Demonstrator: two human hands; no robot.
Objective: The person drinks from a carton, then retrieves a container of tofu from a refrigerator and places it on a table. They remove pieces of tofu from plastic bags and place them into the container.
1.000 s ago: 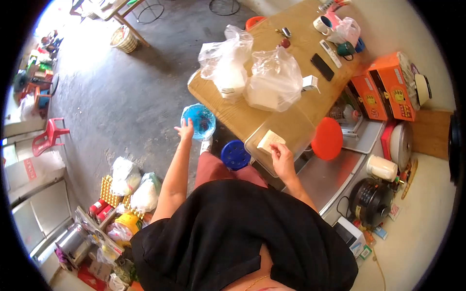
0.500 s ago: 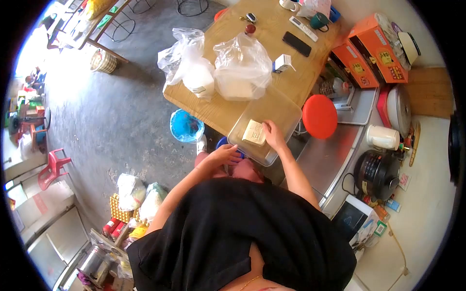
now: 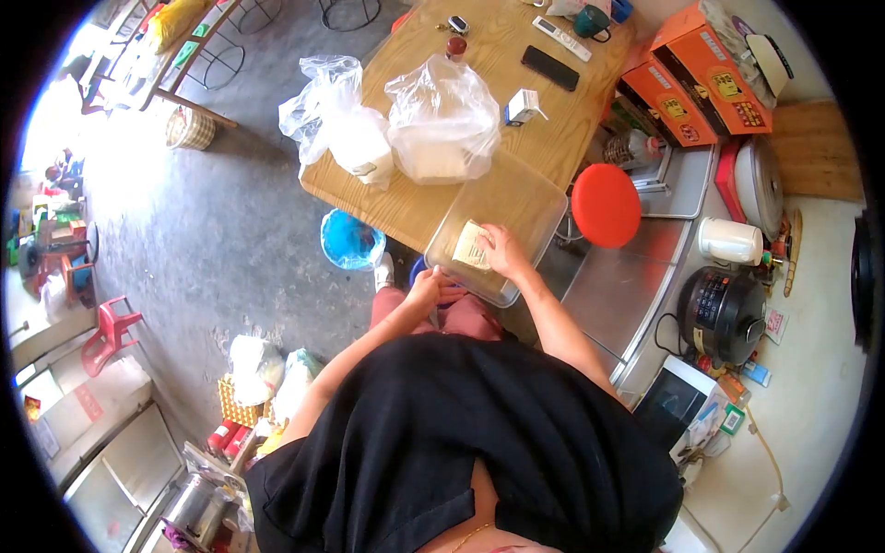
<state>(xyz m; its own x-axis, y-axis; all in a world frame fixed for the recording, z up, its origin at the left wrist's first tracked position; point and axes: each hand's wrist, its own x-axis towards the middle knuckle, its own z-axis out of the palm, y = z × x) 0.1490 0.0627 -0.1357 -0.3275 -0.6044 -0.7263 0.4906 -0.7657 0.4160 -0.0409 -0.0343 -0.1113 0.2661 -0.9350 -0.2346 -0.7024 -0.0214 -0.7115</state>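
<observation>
A clear plastic box (image 3: 535, 198) straddles the front corner of the wooden table, its near end over my lap. Inside lies a pale cream block (image 3: 470, 247) with pressed marks on top, like a piece of tofu. My right hand (image 3: 504, 252) reaches into the box, fingers bent over the block's right side and covering part of it. At the near left corner of the box, my left hand (image 3: 431, 288) grips the rim with the thumb on the edge and the fingers low beneath it. Beyond the box stand two plastic bags (image 3: 442, 120) (image 3: 355, 138) with pale contents.
On the wooden table (image 3: 396, 207) are a phone (image 3: 550, 68), a remote (image 3: 562, 39), a small drink carton (image 3: 522, 107) and a dark mug (image 3: 592, 22). A red stool (image 3: 606, 205) stands right of the box. Below the table's left corner sits a blue-lined bin (image 3: 352, 241).
My right hand has moved left and further over the block, hiding more of it. The left hand stays at the box's corner. The whole view has shifted slightly.
</observation>
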